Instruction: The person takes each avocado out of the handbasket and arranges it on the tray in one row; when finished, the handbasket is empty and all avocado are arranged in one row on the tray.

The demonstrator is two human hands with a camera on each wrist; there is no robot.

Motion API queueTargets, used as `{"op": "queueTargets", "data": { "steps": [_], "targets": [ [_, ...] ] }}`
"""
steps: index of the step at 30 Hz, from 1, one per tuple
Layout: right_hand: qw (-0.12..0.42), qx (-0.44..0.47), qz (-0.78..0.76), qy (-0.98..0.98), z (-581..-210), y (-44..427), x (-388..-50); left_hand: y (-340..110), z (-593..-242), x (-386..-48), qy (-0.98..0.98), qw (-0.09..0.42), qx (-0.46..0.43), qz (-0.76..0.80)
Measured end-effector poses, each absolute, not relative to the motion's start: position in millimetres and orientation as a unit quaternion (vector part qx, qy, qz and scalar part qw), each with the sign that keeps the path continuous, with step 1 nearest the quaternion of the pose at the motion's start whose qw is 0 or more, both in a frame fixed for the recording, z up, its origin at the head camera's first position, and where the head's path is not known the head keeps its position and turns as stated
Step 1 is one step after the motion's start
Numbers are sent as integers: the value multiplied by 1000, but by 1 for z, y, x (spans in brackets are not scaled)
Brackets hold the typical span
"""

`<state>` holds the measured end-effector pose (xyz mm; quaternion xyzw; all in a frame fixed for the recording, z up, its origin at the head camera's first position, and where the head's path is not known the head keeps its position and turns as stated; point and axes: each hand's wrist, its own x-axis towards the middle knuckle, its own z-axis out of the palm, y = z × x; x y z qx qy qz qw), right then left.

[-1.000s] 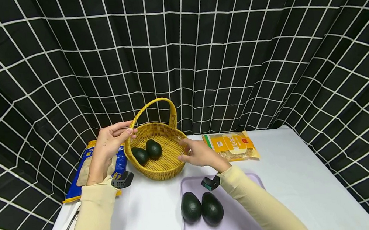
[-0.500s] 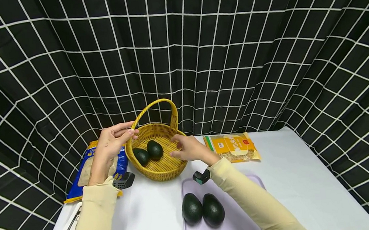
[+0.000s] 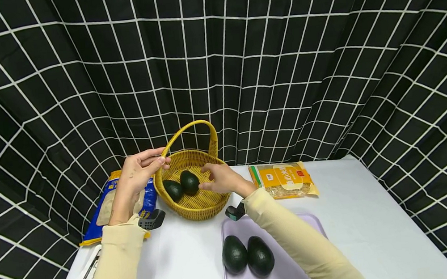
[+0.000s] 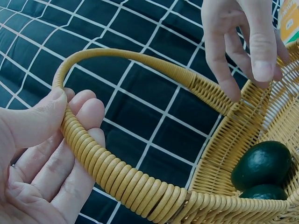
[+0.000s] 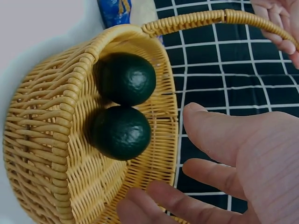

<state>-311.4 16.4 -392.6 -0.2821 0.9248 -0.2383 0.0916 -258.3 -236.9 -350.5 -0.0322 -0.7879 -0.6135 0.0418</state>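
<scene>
A yellow wicker basket (image 3: 203, 202) with a tall arched handle (image 4: 121, 179) stands on the table. Inside it, side by side at its left, lie two dark green avocados (image 3: 189, 182). My left hand (image 3: 135, 174) pinches the handle's left side between thumb and fingers. Over the basket's right part reaches my right hand (image 3: 224, 178), fingers spread and holding nothing, close to the nearer avocado (image 5: 122, 133). In the left wrist view its fingertips hang above the basket's rim. Two more avocados (image 3: 234, 254) (image 3: 260, 256) rest together on a lilac tray (image 3: 297, 276) at the front.
Left of the basket lies a blue and yellow bag (image 3: 105, 209), partly behind my left arm. An orange food packet (image 3: 284, 180) lies at the back right. A white card-like item (image 3: 88, 269) sits at the table's left edge. Black gridded cloth (image 3: 216, 68) surrounds the table.
My right hand has moved left, from the basket's right rim to over its inside, nearer the avocados. The left hand keeps its hold on the handle. The view has shifted slightly.
</scene>
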Motion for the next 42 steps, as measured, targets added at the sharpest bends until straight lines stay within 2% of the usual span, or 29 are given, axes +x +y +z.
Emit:
{"op": "queueTargets", "data": {
  "steps": [42],
  "targets": [
    [134, -270, -198, 933, -400, -26, -346, -238, -351, -259, -787, 35, -32, -615]
  ]
}}
